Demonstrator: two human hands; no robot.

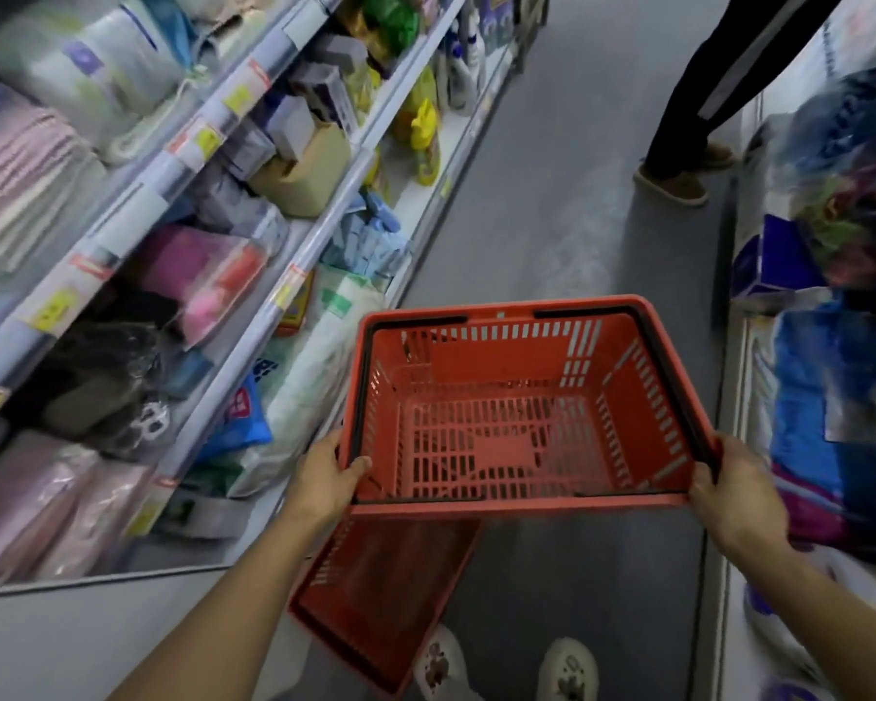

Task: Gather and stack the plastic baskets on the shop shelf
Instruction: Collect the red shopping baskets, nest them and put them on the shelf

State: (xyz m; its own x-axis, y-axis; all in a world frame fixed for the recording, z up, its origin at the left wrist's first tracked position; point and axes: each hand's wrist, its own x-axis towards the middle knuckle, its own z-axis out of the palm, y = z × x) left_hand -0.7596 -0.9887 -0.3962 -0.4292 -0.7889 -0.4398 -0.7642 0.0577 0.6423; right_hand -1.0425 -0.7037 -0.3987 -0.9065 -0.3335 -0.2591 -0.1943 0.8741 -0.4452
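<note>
An empty red plastic basket (pixel 522 412) with black handles folded along its rim hangs level in front of me over the aisle. My left hand (pixel 327 478) grips its near-left corner, thumb over the rim. At the near-right corner my right hand (pixel 734 490) clasps the rim. Below and to the left, a second red basket (pixel 380 599) lies tilted on the grey floor, partly hidden under the held one.
Stocked shop shelves (pixel 254 235) run along the left with bagged goods and bottles. More packaged goods (pixel 840 346) crowd the right side. Another person's legs (pixel 704 118) stand at the far end of the aisle. My white shoes (pixel 507 670) show at the bottom.
</note>
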